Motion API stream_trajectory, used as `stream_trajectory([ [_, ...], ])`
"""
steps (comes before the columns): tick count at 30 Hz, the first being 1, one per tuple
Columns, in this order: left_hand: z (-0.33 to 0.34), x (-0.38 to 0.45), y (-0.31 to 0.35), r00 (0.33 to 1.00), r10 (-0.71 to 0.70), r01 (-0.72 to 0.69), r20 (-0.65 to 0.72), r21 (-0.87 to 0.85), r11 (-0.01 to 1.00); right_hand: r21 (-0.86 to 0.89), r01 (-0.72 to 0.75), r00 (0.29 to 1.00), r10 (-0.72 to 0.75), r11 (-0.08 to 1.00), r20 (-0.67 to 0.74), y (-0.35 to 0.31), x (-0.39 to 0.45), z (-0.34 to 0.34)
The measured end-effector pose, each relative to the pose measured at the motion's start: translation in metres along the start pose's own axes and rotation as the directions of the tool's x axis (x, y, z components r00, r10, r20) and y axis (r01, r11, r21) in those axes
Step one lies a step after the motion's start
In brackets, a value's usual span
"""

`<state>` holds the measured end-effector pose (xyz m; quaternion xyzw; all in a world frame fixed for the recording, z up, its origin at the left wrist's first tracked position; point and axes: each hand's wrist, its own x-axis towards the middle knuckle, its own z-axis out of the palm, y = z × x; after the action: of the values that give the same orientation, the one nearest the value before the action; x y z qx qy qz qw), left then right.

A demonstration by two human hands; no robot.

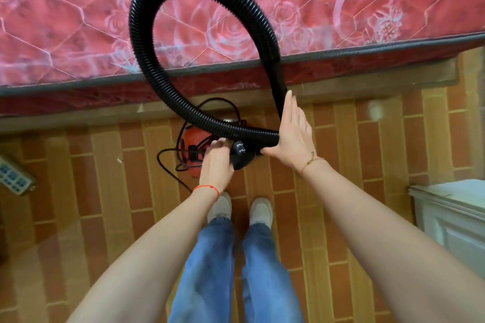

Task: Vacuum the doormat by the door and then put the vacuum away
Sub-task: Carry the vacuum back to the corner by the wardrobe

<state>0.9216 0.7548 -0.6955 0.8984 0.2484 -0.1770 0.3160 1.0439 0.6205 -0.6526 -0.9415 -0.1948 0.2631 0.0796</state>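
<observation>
I am standing on a brick-patterned tile floor, and my jeans and pale shoes are showing directly below the camera. My left hand, with a red string at the wrist, is reaching down toward the vacuum; its fingers are curling together over the black top of the machine, beside the black plug. What exactly they are pinching I cannot tell, since the fingertips are hidden.

My right hand, with a thin gold bracelet at the wrist, is holding both ends of the looped black hose together where they cross. Its fingers are lying straight and pressed side by side along the rigid end of the hose, the thumb hooking out underneath the ribbed end.

The vacuum, a small red and black body, is sitting on the floor just ahead of my feet, close to the bed. Its black power cord is lying in loose loops around and to the left of it.

A power strip is lying at the left edge. A white cabinet is standing at the right. Beyond, the hose loop is arching over a red floral mattress.
</observation>
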Motion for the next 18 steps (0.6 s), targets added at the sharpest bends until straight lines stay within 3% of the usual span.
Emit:
stream_trajectory([
  [7, 0.030, 0.014, -0.003, 1.000, -0.008, 0.008, -0.011, -0.006, 1.000, 0.100, 0.087, 0.994, -0.079, 0.991, -0.081, 0.013, 0.022, 0.024],
  [11, 0.048, 0.017, -0.013, 1.000, -0.011, 0.010, 0.013, 0.096, 0.995, 0.191, 0.094, 0.987, -0.065, 0.977, -0.149, 0.017, 0.034, 0.035],
  [15, 0.063, 0.025, -0.030, 0.988, 0.069, -0.040, -0.135, 0.206, 0.978, 0.317, 0.063, 0.992, -0.023, 0.946, -0.127, 0.021, 0.046, 0.039],
  [18, 0.070, 0.030, -0.039, 0.984, 0.125, -0.075, -0.125, 0.349, 0.934, 0.410, 0.004, 0.997, 0.025, 0.912, -0.067, 0.025, 0.052, 0.040],
])
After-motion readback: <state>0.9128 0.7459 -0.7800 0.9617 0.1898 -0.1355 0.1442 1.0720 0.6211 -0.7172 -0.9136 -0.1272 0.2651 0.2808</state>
